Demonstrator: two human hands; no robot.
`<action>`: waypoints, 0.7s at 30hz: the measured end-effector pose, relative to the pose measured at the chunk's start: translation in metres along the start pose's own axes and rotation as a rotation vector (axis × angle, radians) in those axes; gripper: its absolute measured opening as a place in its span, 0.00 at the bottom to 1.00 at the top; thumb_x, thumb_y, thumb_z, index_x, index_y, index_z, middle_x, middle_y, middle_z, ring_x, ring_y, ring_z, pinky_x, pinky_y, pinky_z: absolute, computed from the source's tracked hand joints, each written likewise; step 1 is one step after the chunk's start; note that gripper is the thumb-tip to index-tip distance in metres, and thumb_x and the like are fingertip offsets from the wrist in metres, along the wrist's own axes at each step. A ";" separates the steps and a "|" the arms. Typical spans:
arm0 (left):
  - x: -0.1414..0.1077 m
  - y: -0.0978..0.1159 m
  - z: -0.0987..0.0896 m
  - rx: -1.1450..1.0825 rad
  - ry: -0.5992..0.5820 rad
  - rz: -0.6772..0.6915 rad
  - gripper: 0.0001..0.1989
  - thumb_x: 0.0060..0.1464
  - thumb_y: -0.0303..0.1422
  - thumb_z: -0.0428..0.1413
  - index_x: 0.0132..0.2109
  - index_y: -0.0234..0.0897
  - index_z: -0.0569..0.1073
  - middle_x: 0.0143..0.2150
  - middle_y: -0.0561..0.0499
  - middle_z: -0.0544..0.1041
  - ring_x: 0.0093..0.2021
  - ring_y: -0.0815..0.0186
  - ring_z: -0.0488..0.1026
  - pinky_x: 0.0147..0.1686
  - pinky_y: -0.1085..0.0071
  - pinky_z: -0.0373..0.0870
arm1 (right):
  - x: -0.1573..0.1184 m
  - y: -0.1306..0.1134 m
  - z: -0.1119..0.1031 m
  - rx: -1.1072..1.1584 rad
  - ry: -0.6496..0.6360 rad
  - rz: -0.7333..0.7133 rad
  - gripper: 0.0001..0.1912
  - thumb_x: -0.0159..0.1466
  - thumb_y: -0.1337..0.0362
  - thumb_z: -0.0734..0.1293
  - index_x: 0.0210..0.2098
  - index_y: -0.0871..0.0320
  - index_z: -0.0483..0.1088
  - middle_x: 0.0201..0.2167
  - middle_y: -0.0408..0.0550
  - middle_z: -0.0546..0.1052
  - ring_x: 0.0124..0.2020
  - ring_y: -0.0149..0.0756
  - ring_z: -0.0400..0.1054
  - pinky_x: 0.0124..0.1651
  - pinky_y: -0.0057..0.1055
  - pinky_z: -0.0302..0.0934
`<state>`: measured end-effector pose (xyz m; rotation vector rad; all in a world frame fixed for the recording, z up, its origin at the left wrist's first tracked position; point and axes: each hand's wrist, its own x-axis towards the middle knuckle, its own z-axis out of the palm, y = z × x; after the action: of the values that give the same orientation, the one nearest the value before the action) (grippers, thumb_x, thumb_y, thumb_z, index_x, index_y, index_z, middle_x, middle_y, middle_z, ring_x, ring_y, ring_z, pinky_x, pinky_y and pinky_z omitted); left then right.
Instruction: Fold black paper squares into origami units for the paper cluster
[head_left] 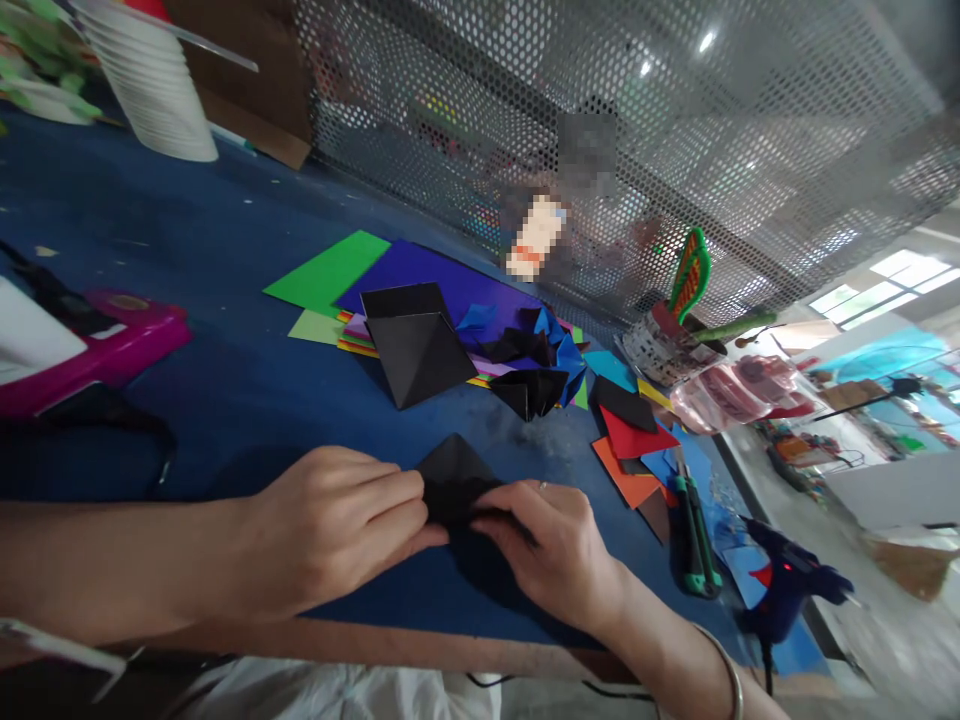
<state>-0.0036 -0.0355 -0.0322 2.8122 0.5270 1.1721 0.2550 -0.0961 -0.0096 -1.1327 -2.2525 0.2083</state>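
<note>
A piece of folded black paper (456, 470) is held between both hands near the table's front edge, its pointed top facing away from me. My left hand (352, 520) grips its left side with the fingers pressed together. On the right side, my right hand (544, 535) pinches the paper between thumb and fingers. Just beyond lies another folded black sheet (420, 355), partly over a stack of coloured paper with a dark blue sheet (420, 265) and a green sheet (330, 268). Small folded black (529, 390) and blue (568, 365) pieces sit to its right.
On the blue table (247, 400), a green cutter (696, 535) and a glue gun (787, 575) lie at the right, near red paper (634, 432). A magenta object (135, 340) is at the left. Stacked white cups (154, 85) stand at the back left, before a perforated metal screen (450, 130).
</note>
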 end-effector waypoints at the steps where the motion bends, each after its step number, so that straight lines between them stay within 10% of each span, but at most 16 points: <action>1: 0.003 0.002 -0.002 0.002 0.001 0.011 0.21 0.78 0.31 0.53 0.31 0.41 0.73 0.26 0.57 0.75 0.23 0.68 0.72 0.25 0.67 0.65 | 0.001 0.000 0.001 0.008 0.026 0.059 0.11 0.79 0.60 0.68 0.42 0.54 0.79 0.30 0.45 0.86 0.28 0.35 0.82 0.33 0.28 0.73; 8: 0.003 -0.001 0.007 -0.029 -0.006 -0.249 0.10 0.79 0.36 0.50 0.52 0.41 0.76 0.37 0.53 0.83 0.30 0.63 0.82 0.28 0.68 0.73 | 0.011 0.006 0.011 0.084 0.020 0.377 0.11 0.75 0.55 0.72 0.38 0.53 0.79 0.26 0.41 0.81 0.26 0.33 0.75 0.31 0.27 0.67; 15: 0.005 0.004 0.001 0.226 0.023 0.181 0.18 0.76 0.23 0.50 0.48 0.36 0.85 0.49 0.46 0.90 0.46 0.58 0.87 0.51 0.62 0.85 | 0.019 0.009 0.018 -0.049 -0.006 0.390 0.05 0.71 0.62 0.74 0.38 0.53 0.77 0.27 0.41 0.81 0.27 0.35 0.76 0.32 0.28 0.64; 21: -0.001 0.017 0.004 0.253 0.029 0.207 0.17 0.78 0.26 0.50 0.52 0.28 0.86 0.53 0.41 0.90 0.53 0.55 0.88 0.55 0.62 0.87 | 0.021 0.009 0.020 -0.085 -0.028 0.396 0.06 0.70 0.65 0.74 0.36 0.54 0.75 0.25 0.39 0.80 0.25 0.34 0.75 0.31 0.28 0.61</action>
<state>0.0039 -0.0511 -0.0330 3.1335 0.4208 1.2638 0.2396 -0.0714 -0.0201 -1.6246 -2.0564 0.2887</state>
